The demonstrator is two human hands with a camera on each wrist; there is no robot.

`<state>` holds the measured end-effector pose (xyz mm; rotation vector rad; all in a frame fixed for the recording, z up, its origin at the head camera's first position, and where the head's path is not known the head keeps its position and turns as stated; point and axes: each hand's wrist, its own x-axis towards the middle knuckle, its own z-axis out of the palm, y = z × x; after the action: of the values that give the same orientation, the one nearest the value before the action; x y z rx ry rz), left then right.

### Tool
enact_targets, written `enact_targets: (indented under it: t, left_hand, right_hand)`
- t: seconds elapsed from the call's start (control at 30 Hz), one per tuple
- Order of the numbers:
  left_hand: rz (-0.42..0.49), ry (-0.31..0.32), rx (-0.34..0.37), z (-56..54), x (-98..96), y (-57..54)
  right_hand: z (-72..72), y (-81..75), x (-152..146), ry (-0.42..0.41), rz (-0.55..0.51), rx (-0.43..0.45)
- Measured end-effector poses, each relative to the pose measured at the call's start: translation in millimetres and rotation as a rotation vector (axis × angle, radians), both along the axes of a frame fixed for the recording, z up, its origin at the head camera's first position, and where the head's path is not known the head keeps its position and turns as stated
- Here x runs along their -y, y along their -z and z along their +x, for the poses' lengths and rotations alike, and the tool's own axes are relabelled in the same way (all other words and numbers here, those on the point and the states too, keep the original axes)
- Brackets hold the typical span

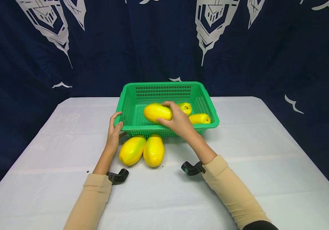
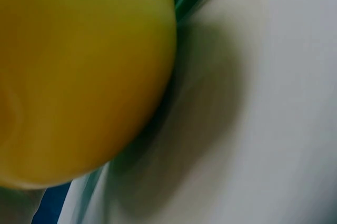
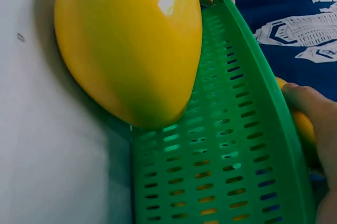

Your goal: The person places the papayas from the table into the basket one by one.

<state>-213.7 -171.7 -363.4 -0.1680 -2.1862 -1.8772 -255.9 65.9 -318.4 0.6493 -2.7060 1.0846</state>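
My right hand (image 1: 177, 119) grips a yellow papaya (image 1: 157, 113) over the inside of a green plastic basket (image 1: 164, 127), thumb on its near side and fingers over the back. In the right wrist view the thumb and part of that fruit show past the basket's rim. My left hand (image 1: 115, 132) holds the basket's near left corner by the rim. Inside, to the right, lie two more papayas, one (image 1: 185, 108) partly behind my right hand, the other (image 1: 200, 118) by the front wall. A papaya (image 2: 79, 77) fills much of the left wrist view.
Two yellow papayas with greenish ends, a left one (image 1: 132, 150) and a right one (image 1: 154, 150), lie side by side on the white-covered table (image 1: 267, 166), right before the basket's front wall. A dark blue curtain (image 1: 141, 41) with white prints hangs behind the table.
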Motion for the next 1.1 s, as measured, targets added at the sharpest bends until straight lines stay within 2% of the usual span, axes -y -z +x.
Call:
enact_targets:
  t: [0.1, 0.23, 0.37, 0.73, 0.87, 1.1]
  left_hand:
    - [0.0, 0.001, -0.001, 0.2, 0.3, 0.5]
    - [-0.003, 0.004, -0.001, -0.1, -0.4, -0.5]
    - [-0.008, 0.0, 0.003, 0.8, -0.4, -1.0]
    - [-0.004, 0.002, -0.003, 0.7, -0.2, 0.1]
    - [-0.009, -0.001, 0.0, 0.5, -0.4, 0.4]
    - [-0.001, -0.001, -0.002, 0.2, -0.6, 0.4]
  right_hand:
    - [-0.7, 0.3, 2, 0.01, 0.056, 0.03]
    - [-0.4, -1.0, 1, -0.039, 0.138, 0.022]
    - [0.7, -1.3, -1, -0.095, 0.188, 0.015]
    - [1.4, -1.2, -1, -0.13, 0.304, 0.06]
    - [3.0, 0.2, -1, -0.109, 0.258, 0.048]
    - [9.2, 3.5, -3, -0.092, 0.082, -0.043]
